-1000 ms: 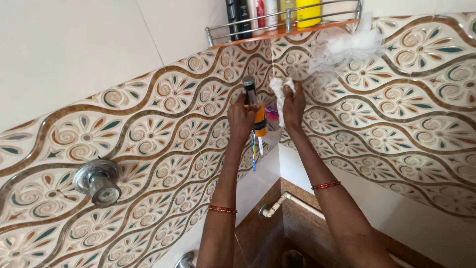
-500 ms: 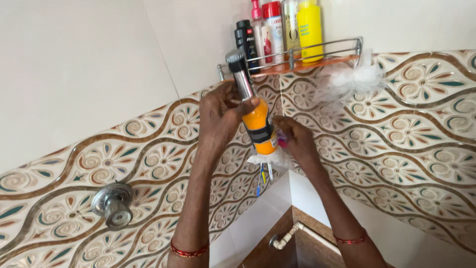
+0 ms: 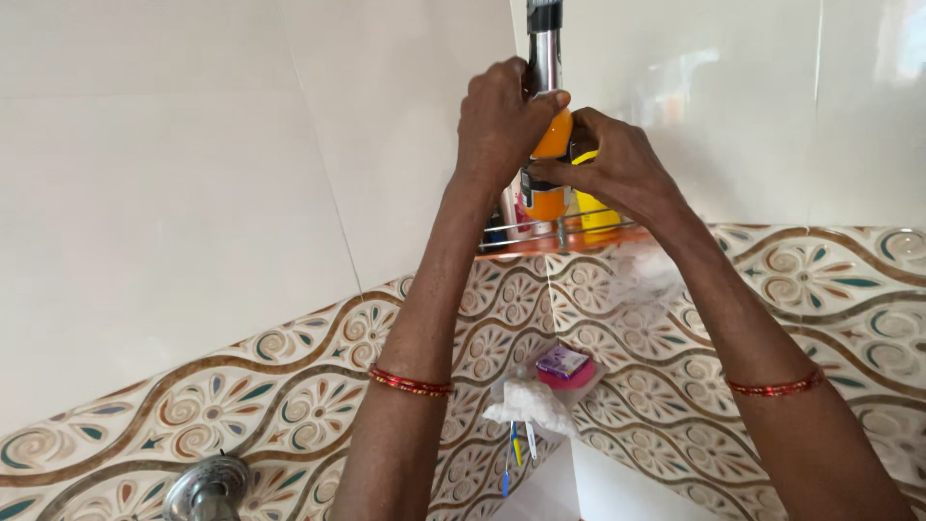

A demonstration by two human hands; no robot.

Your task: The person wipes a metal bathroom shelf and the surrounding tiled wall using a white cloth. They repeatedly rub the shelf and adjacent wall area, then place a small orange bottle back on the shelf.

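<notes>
In the head view, above the corner wire shelf (image 3: pixel 540 241), we are gripping an orange bottle (image 3: pixel 552 145) with a dark label band, left hand (image 3: pixel 502 121) wrapped round it, right hand (image 3: pixel 617 169) pinching it, risking a slip onto the yellow bottle (image 3: pixel 598 220) and the purple-and-pink soap packet (image 3: pixel 564 367) below.

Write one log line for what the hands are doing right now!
left hand: grips tall orange bottle with silver neck | right hand: on bottle's lower side | below: metal corner shelf | white cloth on lower holder
</notes>
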